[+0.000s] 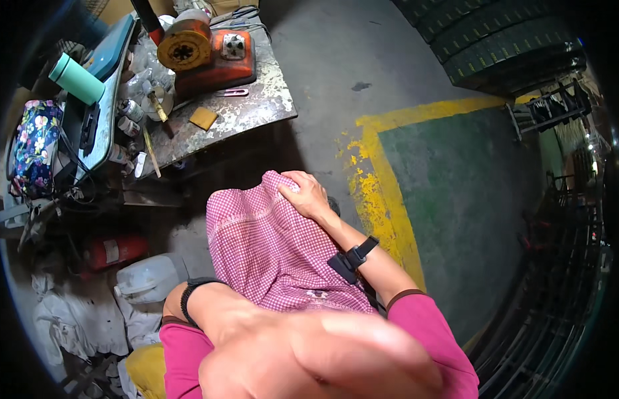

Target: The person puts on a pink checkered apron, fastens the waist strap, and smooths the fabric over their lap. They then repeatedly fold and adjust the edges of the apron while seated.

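A pink-and-white checked cloth (269, 246) hangs in front of my body, bunched up at its top. My right hand (308, 196) lies over that top edge with the fingers curled into the fabric. A black strap (353, 256) sits on my right wrist. My left forearm (190, 302), with a black band round it, runs in under the cloth's left side. The left hand itself is hidden behind the fabric. Both of my sleeves are magenta.
A worn metal workbench (256, 113) at the upper left holds an orange machine (210, 53), a teal bottle (77, 78) and a floral bag (33, 146). Below it lie a red fire extinguisher (117, 251), a white jug (146, 279) and white rags (77, 319). A yellow floor line (382, 193) borders green floor; tyres (495, 40) are stacked behind.
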Motion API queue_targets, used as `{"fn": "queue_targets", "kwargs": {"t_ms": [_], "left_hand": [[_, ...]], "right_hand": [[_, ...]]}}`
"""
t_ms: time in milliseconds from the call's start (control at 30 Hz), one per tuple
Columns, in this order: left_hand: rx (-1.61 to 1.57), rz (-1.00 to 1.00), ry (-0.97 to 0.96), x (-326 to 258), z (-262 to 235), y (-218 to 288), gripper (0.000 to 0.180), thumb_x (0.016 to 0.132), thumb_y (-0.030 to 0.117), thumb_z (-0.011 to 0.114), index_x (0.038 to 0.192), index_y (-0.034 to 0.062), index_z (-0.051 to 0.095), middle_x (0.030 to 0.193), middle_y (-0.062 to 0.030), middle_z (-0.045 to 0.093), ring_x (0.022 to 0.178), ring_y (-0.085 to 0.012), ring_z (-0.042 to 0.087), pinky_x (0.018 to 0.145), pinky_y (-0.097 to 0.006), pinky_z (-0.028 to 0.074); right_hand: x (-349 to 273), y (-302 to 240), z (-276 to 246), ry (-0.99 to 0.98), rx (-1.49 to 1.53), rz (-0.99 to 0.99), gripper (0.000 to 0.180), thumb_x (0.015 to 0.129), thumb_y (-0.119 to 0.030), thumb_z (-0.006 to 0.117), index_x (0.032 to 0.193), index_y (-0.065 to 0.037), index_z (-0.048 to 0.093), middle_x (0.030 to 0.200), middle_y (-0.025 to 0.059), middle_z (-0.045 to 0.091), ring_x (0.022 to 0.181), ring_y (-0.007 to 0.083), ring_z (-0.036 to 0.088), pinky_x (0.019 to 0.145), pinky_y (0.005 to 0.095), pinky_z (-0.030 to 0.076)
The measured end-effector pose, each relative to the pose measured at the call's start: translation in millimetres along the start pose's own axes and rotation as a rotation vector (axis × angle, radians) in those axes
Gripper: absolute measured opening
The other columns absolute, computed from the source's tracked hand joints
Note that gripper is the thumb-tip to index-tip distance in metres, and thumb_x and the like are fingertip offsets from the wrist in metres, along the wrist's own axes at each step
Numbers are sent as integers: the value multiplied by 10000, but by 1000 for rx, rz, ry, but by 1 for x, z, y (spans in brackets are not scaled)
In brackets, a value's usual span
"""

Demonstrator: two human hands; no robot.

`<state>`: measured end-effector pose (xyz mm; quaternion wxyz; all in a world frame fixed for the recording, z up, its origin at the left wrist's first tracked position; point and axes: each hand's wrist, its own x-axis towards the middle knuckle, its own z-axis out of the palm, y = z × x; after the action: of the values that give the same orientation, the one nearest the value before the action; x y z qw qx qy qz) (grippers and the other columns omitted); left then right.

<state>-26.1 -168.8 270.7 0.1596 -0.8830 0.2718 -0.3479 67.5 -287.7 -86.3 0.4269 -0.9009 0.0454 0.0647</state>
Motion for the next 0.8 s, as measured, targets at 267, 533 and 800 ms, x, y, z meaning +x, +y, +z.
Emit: {"fn": "queue_targets", "kwargs": {"t_ms": [267, 533, 800], "left_hand": [[86, 69, -237, -8, -22, -2, 177, 824, 28, 550, 676, 38, 647, 700, 13, 585, 551, -111, 499, 460, -234, 450], [2456, 654, -1817, -3, 25, 51, 218, 861, 155, 565, 679, 116, 678, 617, 22, 629, 631, -138, 572, 513, -302, 464], [3185, 232, -1021, -17, 26, 27, 122, 871, 172, 563, 840, 133, 675, 883, -6, 634, 782, -196, 566, 688, -351, 464]], "right_hand": [[-4, 3, -4, 40, -5, 9, 449, 813, -433, 577, 1131, -121, 631, 1201, 96, 589, 1137, 292, 524, 976, 400, 412], [-2, 0, 5, 26, -8, -29, 440, 827, -418, 584, 1137, -108, 618, 1177, 94, 598, 1121, 294, 539, 955, 413, 427], [-1, -2, -2, 23, -36, 0, 470, 822, -447, 573, 1151, -116, 620, 1205, 95, 589, 1137, 298, 531, 960, 414, 421]]}}
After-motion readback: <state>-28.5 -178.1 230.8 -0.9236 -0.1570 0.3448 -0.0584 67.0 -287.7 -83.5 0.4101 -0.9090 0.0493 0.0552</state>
